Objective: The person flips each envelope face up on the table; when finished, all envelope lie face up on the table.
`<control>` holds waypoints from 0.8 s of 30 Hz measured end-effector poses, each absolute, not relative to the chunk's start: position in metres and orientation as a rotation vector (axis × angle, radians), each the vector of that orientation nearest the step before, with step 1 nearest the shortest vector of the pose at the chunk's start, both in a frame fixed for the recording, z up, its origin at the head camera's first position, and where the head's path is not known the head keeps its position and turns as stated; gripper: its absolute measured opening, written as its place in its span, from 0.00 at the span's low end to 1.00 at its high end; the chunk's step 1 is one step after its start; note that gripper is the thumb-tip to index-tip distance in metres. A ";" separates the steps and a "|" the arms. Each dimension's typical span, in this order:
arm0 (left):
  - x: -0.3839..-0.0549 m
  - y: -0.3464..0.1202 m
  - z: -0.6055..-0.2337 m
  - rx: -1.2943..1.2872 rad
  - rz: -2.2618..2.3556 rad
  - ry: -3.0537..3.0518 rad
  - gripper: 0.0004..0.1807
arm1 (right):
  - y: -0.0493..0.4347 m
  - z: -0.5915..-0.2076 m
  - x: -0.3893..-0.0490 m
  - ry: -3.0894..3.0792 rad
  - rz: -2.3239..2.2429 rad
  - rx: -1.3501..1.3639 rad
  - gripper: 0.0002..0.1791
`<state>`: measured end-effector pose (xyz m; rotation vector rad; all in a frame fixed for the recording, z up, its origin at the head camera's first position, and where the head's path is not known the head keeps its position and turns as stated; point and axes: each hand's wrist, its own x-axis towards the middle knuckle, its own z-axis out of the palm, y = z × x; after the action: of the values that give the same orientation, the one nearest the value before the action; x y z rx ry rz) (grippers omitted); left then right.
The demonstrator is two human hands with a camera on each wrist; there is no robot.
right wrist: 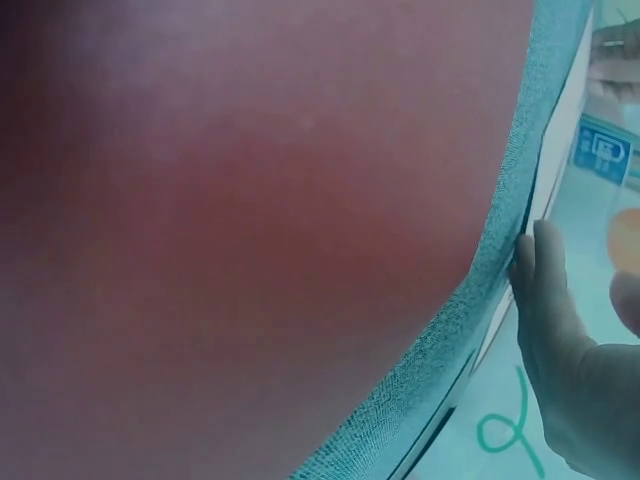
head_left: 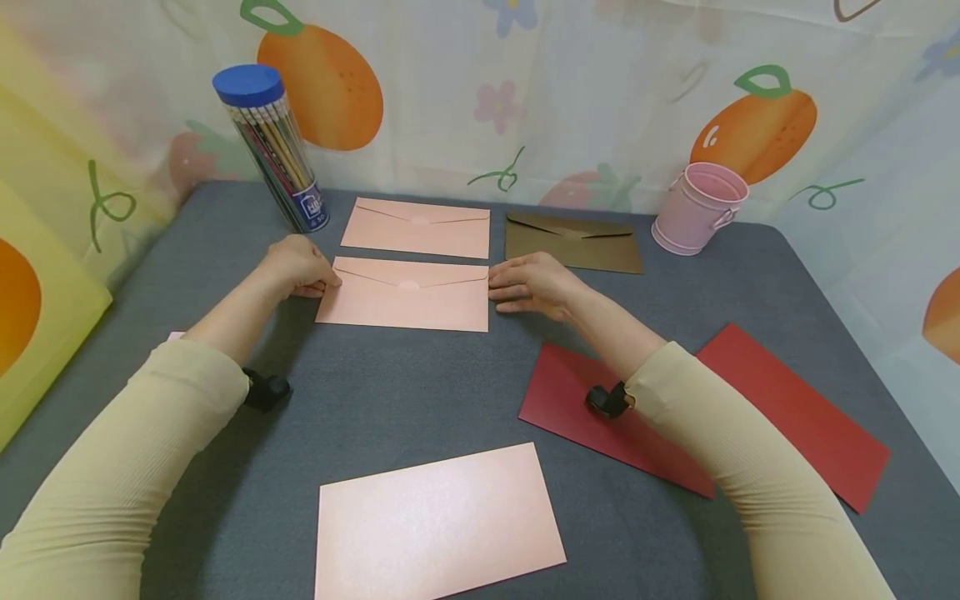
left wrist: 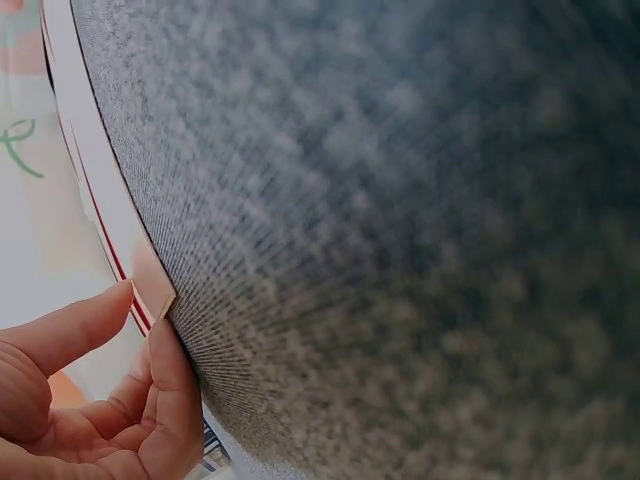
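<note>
A light pink envelope [head_left: 405, 300], flap side up, lies on the table between both hands. My left hand [head_left: 296, 265] pinches its left edge; in the left wrist view the thumb [left wrist: 95, 320] is on one side of the corner and a finger on the other. At the opposite end, my right hand [head_left: 534, 285] has its fingers extended, with the fingertips touching the envelope's right edge. Directly behind it lies a second pink envelope [head_left: 416, 229], also flap side up. To the right of that one is a brown envelope [head_left: 577, 243].
A pencil tub [head_left: 273, 158] with a blue lid stands back left, a pink bucket [head_left: 697, 208] back right. Near the front lies another pink envelope [head_left: 442, 517], flap hidden. Two red envelopes [head_left: 810, 417] [head_left: 562, 383] lie on the right, one partly under the right forearm.
</note>
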<state>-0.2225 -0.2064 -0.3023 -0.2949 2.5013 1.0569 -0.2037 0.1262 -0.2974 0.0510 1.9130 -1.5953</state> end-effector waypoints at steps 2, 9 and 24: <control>-0.223 -0.206 -0.302 -0.279 1.020 2.524 0.07 | 0.126 -0.298 -0.203 1.922 -1.588 0.041 0.25; -0.221 -0.204 -0.300 -0.159 0.753 2.690 0.12 | 0.126 -0.298 -0.202 1.942 -1.575 0.009 0.24; -0.211 -0.152 -0.295 -0.023 1.009 2.911 0.27 | 0.156 -0.283 -0.203 2.063 -1.527 -0.148 0.27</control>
<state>-0.2107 -0.1515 -0.2952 -0.0228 2.9107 1.0092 -0.2027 0.1558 -0.2825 -0.1481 2.0629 -1.5267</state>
